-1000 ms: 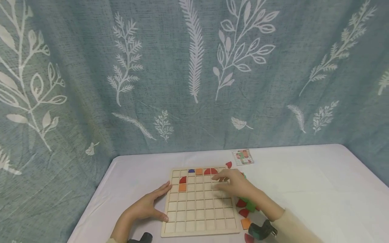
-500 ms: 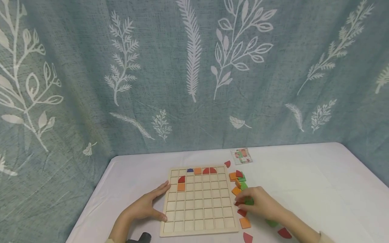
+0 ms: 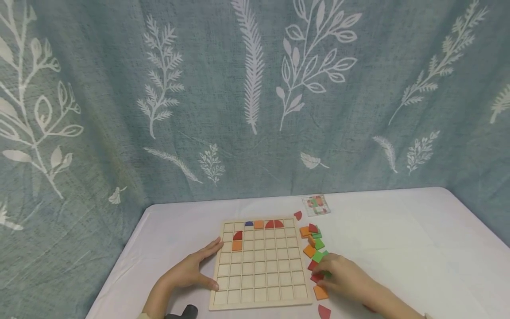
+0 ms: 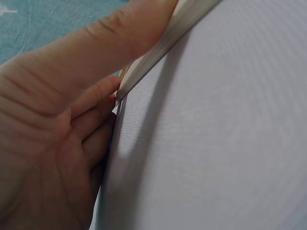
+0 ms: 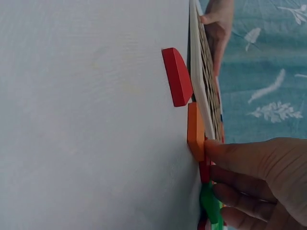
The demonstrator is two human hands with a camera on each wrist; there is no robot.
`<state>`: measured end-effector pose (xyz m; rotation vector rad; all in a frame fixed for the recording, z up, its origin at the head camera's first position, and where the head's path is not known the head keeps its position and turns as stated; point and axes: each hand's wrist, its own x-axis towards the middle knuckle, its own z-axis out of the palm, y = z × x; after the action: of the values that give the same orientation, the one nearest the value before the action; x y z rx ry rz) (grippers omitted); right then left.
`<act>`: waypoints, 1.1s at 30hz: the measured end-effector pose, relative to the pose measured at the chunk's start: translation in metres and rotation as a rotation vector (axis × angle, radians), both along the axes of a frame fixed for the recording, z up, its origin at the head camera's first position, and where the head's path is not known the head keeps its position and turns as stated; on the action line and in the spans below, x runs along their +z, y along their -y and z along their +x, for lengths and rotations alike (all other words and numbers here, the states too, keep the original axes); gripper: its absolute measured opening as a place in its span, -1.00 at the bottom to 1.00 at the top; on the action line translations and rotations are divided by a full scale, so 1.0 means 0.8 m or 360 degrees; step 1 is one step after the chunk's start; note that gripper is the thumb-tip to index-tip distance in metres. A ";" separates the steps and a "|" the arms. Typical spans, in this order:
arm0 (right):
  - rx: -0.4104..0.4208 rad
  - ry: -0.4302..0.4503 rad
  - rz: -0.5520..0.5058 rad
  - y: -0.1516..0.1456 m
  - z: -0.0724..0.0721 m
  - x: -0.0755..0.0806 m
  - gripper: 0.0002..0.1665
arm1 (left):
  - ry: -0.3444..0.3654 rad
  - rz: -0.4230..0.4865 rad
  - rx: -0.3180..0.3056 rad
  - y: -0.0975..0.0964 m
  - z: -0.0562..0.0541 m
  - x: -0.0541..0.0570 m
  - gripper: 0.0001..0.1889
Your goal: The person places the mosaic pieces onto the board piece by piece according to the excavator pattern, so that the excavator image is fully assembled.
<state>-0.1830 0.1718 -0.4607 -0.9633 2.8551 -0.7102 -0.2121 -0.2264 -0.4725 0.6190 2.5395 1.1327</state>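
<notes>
A blue-green curtain [image 3: 215,102] printed with white leaves and sprigs fills the upper part of the frame and its left side. Below it spreads a table [image 3: 398,235] under a white cloth. On this, at lower centre, lies a pale wooden board [image 3: 260,281] divided into square cells. The right hand [image 3: 344,274], at lower right, bends its fingers around a red piece [image 3: 317,278] beside the board; whether it grips it, I cannot tell. The left hand [image 3: 191,270] rests open, thumb and fingertips touching the board's left edge. Beyond the board's upper right corner sits a card [image 3: 316,204] printed with coloured shapes; any lettering is too small to read. Loose pieces lie along the board's right side, an orange square [image 3: 320,292] among them. The board's upper cells hold orange and red pieces and a blue piece [image 3: 249,223].
</notes>
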 end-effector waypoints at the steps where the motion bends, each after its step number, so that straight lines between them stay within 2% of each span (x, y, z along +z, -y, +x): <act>1: 0.0009 -0.0004 -0.0008 0.000 0.000 0.000 -0.85 | 0.0001 0.0001 0.0000 0.000 0.000 0.001 0.12; 6: 0.0034 -0.0010 -0.0027 0.002 -0.001 -0.001 -0.89 | -0.0015 -0.0008 -0.0008 0.000 0.001 0.003 0.11; 15: 0.0009 -0.0063 0.0023 0.002 0.001 0.001 -0.87 | -0.0015 0.0003 -0.0004 0.001 0.000 -0.001 0.12; 22: 0.0037 -0.0026 -0.0009 0.004 -0.002 0.007 -0.85 | 0.0002 0.0019 0.0008 0.002 0.001 -0.002 0.11; 25: 0.0052 -0.0047 -0.0019 0.007 -0.006 0.012 -0.83 | 0.0002 0.0005 0.0008 0.002 0.001 -0.002 0.11; 28: 0.0106 -0.0149 -0.0064 0.016 -0.013 0.013 -0.82 | 0.0000 -0.0001 0.0008 0.002 0.001 -0.002 0.11; 33: 0.0251 -0.0210 -0.0171 0.055 -0.034 0.015 -0.82 | 0.0013 0.0021 0.0010 0.001 0.000 -0.001 0.11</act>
<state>-0.2100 0.1277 -0.4486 -1.2804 2.8328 -0.8196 -0.2118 -0.2276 -0.4731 0.6085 2.5309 1.1531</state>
